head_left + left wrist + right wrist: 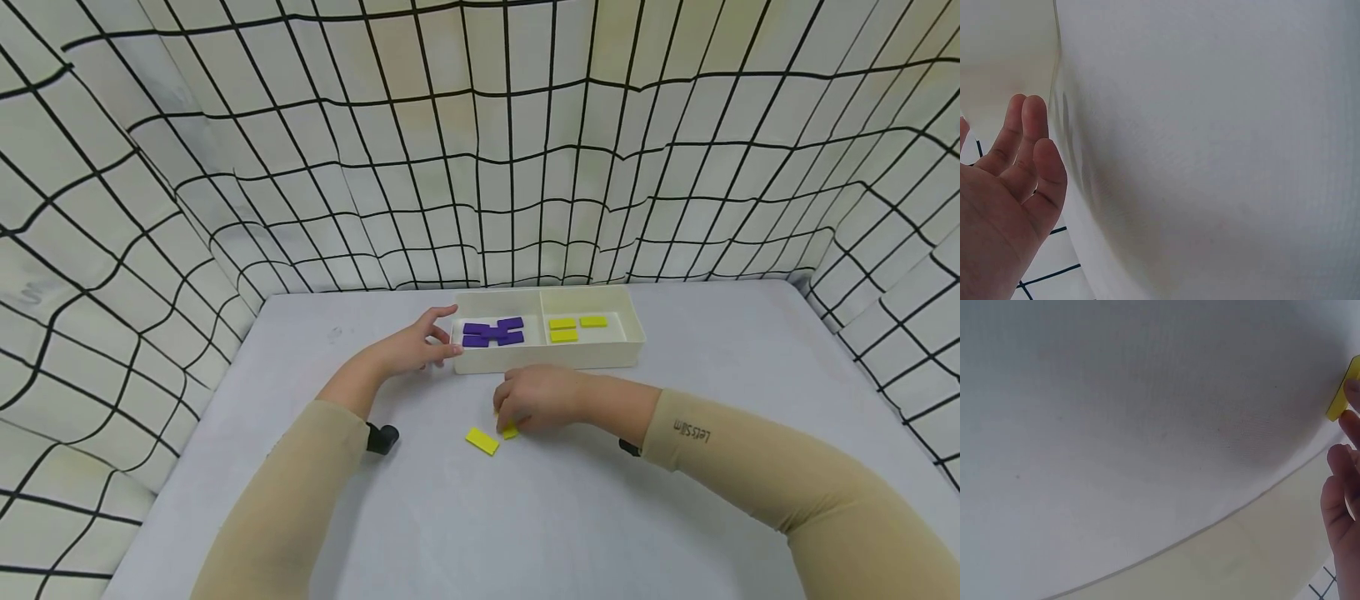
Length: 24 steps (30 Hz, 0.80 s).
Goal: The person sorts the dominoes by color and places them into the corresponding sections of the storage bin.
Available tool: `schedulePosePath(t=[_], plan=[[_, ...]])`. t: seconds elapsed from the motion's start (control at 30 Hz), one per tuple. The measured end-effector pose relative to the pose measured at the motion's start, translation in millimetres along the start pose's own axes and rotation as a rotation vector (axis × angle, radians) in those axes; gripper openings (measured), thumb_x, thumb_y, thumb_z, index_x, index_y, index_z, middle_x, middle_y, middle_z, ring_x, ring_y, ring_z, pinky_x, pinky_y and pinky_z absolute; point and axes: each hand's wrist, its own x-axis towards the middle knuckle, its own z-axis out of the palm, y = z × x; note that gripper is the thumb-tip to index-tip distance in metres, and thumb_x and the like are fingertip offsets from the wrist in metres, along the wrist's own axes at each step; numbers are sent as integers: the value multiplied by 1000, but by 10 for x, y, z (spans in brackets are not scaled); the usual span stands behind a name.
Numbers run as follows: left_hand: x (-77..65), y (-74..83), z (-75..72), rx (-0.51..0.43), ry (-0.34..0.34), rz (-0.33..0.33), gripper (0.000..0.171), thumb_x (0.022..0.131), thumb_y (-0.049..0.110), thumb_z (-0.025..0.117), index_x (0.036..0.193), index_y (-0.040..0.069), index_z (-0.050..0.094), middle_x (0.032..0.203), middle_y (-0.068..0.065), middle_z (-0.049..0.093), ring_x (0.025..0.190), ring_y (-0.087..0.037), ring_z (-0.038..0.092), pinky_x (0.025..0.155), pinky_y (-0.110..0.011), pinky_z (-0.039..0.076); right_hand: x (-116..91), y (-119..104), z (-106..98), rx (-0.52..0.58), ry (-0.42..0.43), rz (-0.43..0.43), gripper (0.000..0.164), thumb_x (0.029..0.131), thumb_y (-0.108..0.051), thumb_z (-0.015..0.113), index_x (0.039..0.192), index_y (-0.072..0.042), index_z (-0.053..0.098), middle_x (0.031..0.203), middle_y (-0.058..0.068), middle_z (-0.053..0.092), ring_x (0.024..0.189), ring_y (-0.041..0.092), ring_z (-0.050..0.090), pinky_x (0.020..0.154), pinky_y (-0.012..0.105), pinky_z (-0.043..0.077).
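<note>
A white two-compartment box (547, 358) stands on the table. Several purple rectangular tiles (474, 329) lie in its left compartment, and three yellow tiles (562, 336) are in the right one. My left hand (412, 346) rests at the box's left end, thumb at the front corner and fingers loosely spread. In front of the box, my right hand (542, 398) pinches a yellow tile (1343, 390) between thumb and fingertip, low over the table; the fingers cover most of it in the head view. Just left of that hand lies another yellow tile (482, 442).
A white cloth covers the table (480, 533). Black netting (510, 158) over white walls encloses the back and both sides, close behind the box. Both forearms wear beige sleeves (300, 492), with a small black camera (382, 439) at the left wrist.
</note>
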Motion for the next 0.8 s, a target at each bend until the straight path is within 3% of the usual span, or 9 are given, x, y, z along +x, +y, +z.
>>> schedulePosePath(t=[0.2,0.57,0.8], plan=[[2,8,6,2,3,-9,83,94,47,65,157,40,11,136,-8,48,104,-24,59,91,-41,46,-22,1,7,-30,-1,35,20,91,-26,74,110,-31,77,105,-12,66,95,9,53,82,21,45],[-6,28,5,-8,3,-9,84,94,47,66,157,38,11,137,-9,47,106,-24,59,93,-43,46,-124,26,11,22,-36,169,19,89,-30,75,108,-30,76,93,-16,65,88,6,56,81,25,48],[-4,16,-6,-6,1,-3,85,93,48,66,157,39,11,138,-9,47,104,-24,59,88,-38,45,-170,74,64,45,-22,175,21,91,-29,74,111,-30,75,92,-16,63,84,4,55,80,24,47]])
